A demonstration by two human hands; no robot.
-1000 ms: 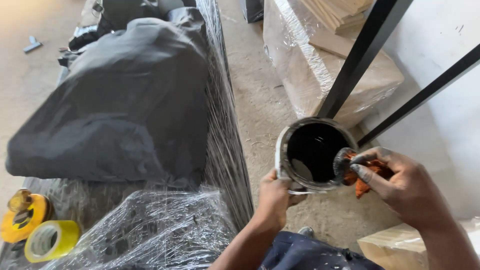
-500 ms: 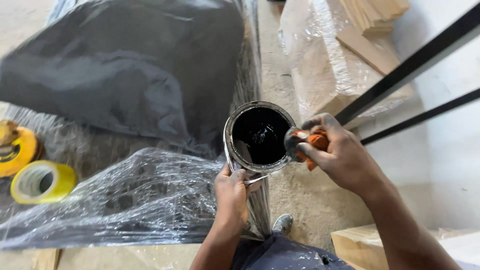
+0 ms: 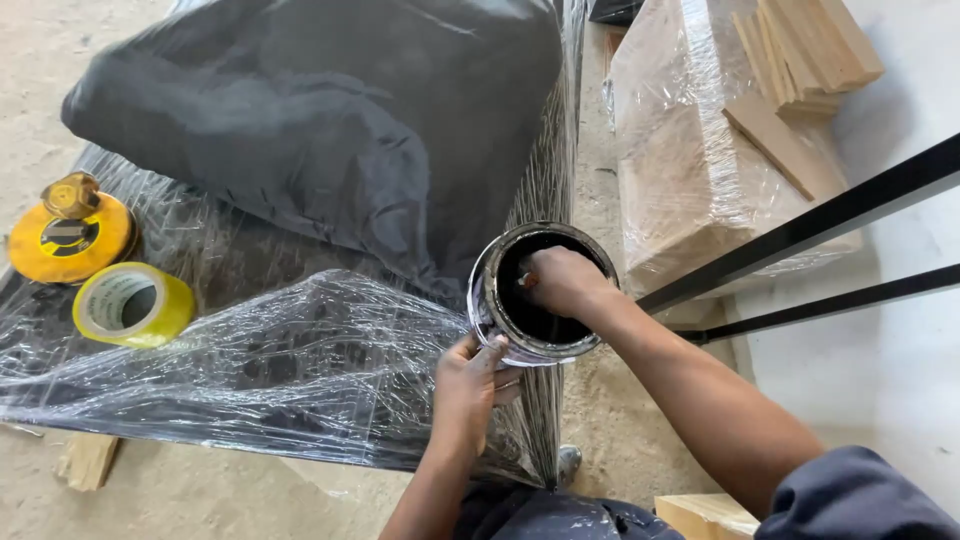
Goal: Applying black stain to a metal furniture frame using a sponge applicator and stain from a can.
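Note:
My left hand (image 3: pixel 472 385) grips the near side of a round paint can (image 3: pixel 488 300) that is black inside and stained on its rim. My right hand (image 3: pixel 560 280) reaches down into the can's mouth, fingers closed around an orange-handled brush (image 3: pixel 526 280); only a bit of the handle shows, the rest is hidden inside the can. The can is held over the right edge of a plastic-wrapped block (image 3: pixel 300 360).
A black sheet (image 3: pixel 320 130) lies on the wrapped block. A yellow tape roll (image 3: pixel 132 304) and a yellow tape measure (image 3: pixel 70 232) sit at left. Wrapped wooden boards (image 3: pixel 700 150) lie on the floor at right, crossed by two black metal bars (image 3: pixel 810 225).
My right hand has gone from beside the can's rim down into its mouth with the brush. The view has shifted, so the can sits more to the left and centre.

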